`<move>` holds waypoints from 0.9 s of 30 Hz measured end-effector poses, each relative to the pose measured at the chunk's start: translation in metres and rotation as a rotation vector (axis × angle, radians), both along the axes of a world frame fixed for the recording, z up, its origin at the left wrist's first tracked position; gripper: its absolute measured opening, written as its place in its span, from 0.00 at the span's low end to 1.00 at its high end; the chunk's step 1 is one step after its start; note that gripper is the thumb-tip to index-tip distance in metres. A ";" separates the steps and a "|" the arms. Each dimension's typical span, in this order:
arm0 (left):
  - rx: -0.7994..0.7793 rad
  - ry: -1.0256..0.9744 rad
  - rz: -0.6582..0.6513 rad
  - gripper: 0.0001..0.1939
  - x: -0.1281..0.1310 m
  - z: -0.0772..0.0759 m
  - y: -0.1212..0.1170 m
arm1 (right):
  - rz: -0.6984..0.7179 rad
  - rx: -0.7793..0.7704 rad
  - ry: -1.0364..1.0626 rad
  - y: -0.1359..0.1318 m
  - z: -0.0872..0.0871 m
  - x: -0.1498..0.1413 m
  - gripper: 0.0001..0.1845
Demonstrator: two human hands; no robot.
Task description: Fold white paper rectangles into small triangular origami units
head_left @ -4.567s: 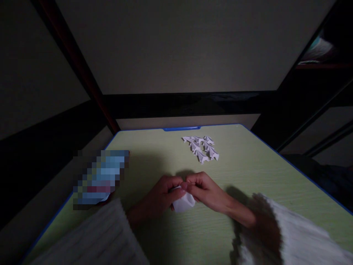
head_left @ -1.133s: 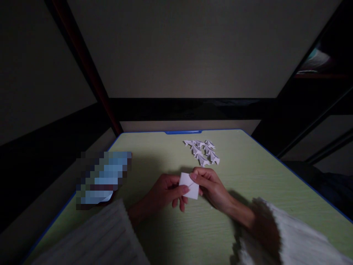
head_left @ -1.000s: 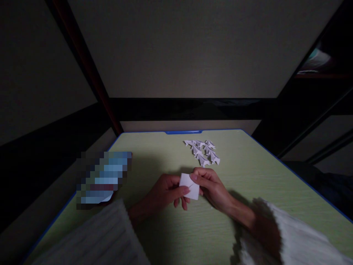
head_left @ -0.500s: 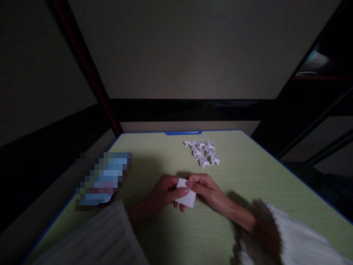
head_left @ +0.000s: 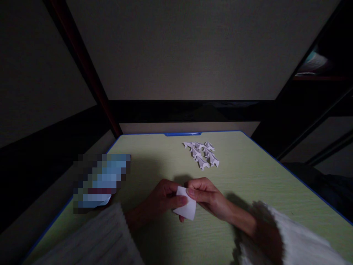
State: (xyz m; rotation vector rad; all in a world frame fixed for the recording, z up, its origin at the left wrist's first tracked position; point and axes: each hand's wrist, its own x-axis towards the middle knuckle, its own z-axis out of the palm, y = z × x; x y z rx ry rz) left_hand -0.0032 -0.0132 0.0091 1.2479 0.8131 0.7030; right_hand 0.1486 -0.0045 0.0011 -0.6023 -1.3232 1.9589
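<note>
A small white piece of paper (head_left: 186, 209) is held between both hands above the near middle of the table. My left hand (head_left: 167, 197) grips its left side, thumb on top and fingertips underneath. At the upper right edge my right hand (head_left: 208, 193) pinches the paper between thumb and curled fingers. Beyond the hands, several folded white paper pieces (head_left: 202, 162) lie close together on the tabletop in two slanting rows.
The pale green table (head_left: 256, 184) has a blue rim and a blue handle-like strip (head_left: 183, 134) at its far edge. On the left lies a pixelated, flat bluish item (head_left: 104, 180). A dark-banded panel (head_left: 190, 110) stands behind the table.
Both hands have come slightly nearer with the paper. The paper is tilted differently, and its lower part now reaches lower. The folded pieces have stayed in place.
</note>
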 end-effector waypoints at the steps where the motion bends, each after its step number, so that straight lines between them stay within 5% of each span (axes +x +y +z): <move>1: -0.002 0.006 0.028 0.18 0.000 -0.002 0.000 | -0.005 0.035 -0.044 0.001 0.000 0.001 0.18; 6: 0.097 0.030 0.170 0.20 0.000 -0.011 0.005 | -0.039 0.158 -0.186 0.001 0.006 0.002 0.19; 17: -0.003 -0.145 0.063 0.21 0.001 -0.008 0.001 | -0.009 0.040 0.042 -0.003 -0.002 -0.004 0.20; 22: 0.071 -0.024 0.236 0.19 0.003 -0.009 0.005 | -0.094 0.116 -0.107 -0.001 0.003 -0.003 0.19; 27: 0.027 -0.001 0.207 0.19 0.004 -0.007 0.007 | -0.264 0.205 -0.212 0.002 0.003 0.000 0.20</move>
